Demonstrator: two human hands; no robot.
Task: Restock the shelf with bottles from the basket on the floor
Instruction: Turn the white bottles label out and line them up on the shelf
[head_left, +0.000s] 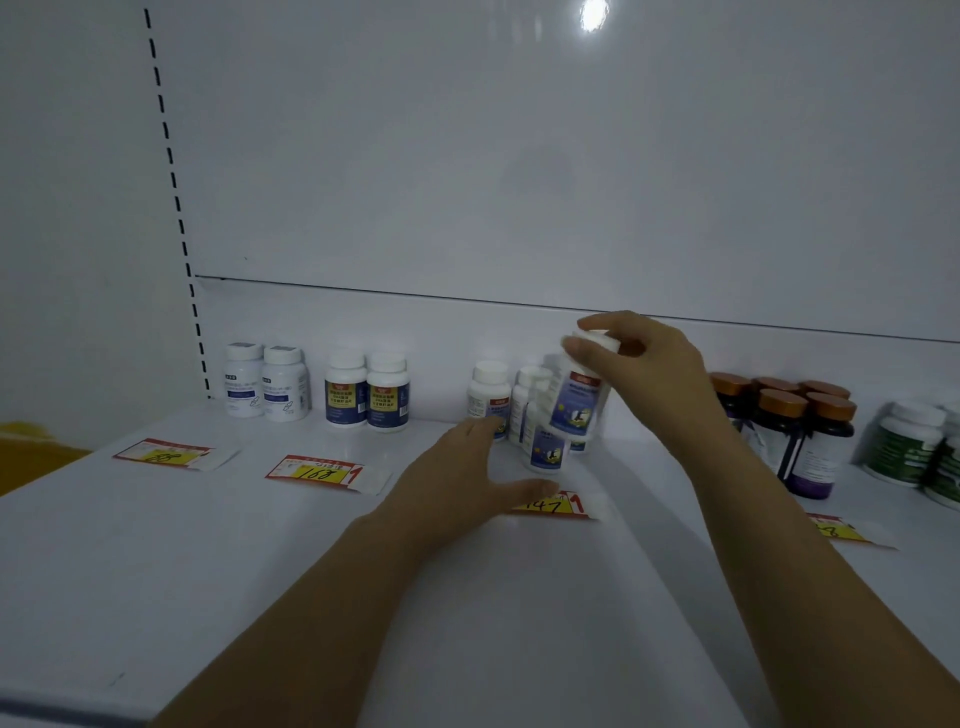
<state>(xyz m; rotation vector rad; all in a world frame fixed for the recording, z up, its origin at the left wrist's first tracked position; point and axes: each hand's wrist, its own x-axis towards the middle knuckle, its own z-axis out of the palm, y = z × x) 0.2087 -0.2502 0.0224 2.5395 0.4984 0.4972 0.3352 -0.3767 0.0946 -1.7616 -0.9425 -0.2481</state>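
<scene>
On the white shelf (208, 545) my right hand (644, 364) grips a white bottle with a blue label (576, 400) by its white cap, holding it tilted just above a cluster of matching bottles (540, 447). One more of them (488, 389) stands at the cluster's left. My left hand (467, 467) hovers low over the shelf in front of that cluster, fingers straight and thumb spread, holding nothing. The basket is out of view.
Two pairs of white bottles (265, 382) (366, 389) stand at the back left. Dark bottles with copper caps (795, 426) and green-labelled bottles (914, 441) stand on the right. Red and yellow price tags (317, 473) lie along the shelf front.
</scene>
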